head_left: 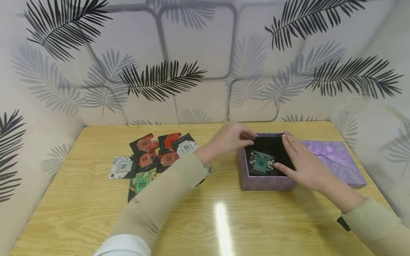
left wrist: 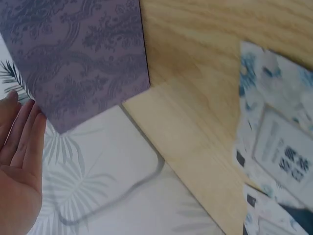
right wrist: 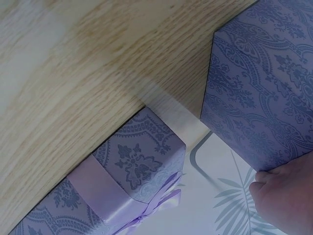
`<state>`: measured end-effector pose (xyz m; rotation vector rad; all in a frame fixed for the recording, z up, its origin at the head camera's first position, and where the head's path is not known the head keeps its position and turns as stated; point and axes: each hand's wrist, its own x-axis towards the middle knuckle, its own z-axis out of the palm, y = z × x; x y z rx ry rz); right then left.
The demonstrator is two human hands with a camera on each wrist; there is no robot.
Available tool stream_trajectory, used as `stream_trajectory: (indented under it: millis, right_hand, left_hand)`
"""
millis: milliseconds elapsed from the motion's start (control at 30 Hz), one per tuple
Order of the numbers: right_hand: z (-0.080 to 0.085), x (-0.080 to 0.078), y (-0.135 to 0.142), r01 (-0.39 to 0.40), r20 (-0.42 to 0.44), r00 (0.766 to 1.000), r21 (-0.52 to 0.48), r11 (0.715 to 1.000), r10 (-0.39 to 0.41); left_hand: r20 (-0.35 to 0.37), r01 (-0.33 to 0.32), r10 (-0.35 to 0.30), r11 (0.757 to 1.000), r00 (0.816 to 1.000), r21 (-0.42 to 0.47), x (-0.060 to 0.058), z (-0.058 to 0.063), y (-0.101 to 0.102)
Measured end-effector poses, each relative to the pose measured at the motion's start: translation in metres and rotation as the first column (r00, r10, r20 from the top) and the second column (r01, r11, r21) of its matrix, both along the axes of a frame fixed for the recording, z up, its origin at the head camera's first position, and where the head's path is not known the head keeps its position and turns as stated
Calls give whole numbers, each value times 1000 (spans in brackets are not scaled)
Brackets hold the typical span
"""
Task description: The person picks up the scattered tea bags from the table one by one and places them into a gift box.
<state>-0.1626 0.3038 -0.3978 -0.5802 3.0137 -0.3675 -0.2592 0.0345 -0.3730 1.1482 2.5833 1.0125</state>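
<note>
A purple patterned box (head_left: 266, 184) stands lidless on the table's right half, its inside black. In it lies a flat square sachet (head_left: 261, 163) with a green label and floral print. My left hand (head_left: 229, 140) is at the box's back left rim, fingers slightly bent and thumb apart; in the left wrist view the fingers (left wrist: 29, 132) lie beside the box edge with nothing visible between them. Across the right rim rests my right hand (head_left: 304, 163), fingers straight, thumb reaching over the inside near the sachet. The right wrist view shows part of that hand against the box's outer wall (right wrist: 259, 83).
A purple lid (head_left: 342, 163) with a ribbon bow (head_left: 326, 151) lies right of the box, partly behind my right hand. Several sachets (head_left: 145, 160) with red, white and green labels overlap on the left, some hidden by my left sleeve. Leaf-patterned fabric (head_left: 192, 89) rises behind the table.
</note>
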Motion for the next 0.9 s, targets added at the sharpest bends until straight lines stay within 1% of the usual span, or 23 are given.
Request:
stream_trajectory:
  millis: [67,200,367,467,567,700,900]
  right_hand:
    - [-1,0,1,-2,-4,1000,-2,1000,2]
    - [-1,0,1,-8,-10,1000,-2,1000,8]
    - [-1,0,1,-8,-9,1000,8,1000,8]
    - [-1,0,0,-5,-7,1000,17,1000,5]
    - [-1,0,0,-3,-5,1000,18,1000,3]
    - [0,0,0,-4,-6,1000,16,1000,4]
    - [-1,0,0,-7,-12,1000,22,1000,7]
  left_hand:
    - [12,-22,22,999,1000,34,-2,2,-9]
    - [24,-83,82,995,996,51,-6,3,-28]
    - [51,-144,140,986,989,81,-9,1,-52]
    - [72,-176,169,978,983,108,-9,-3,-66]
    - [91,-213,203,971,975,112,-8,-7,-79]
    - [127,-247,232,961,964,120,-6,-15,-92]
    - [139,-257,241,960,961,108,-5,-28,-110]
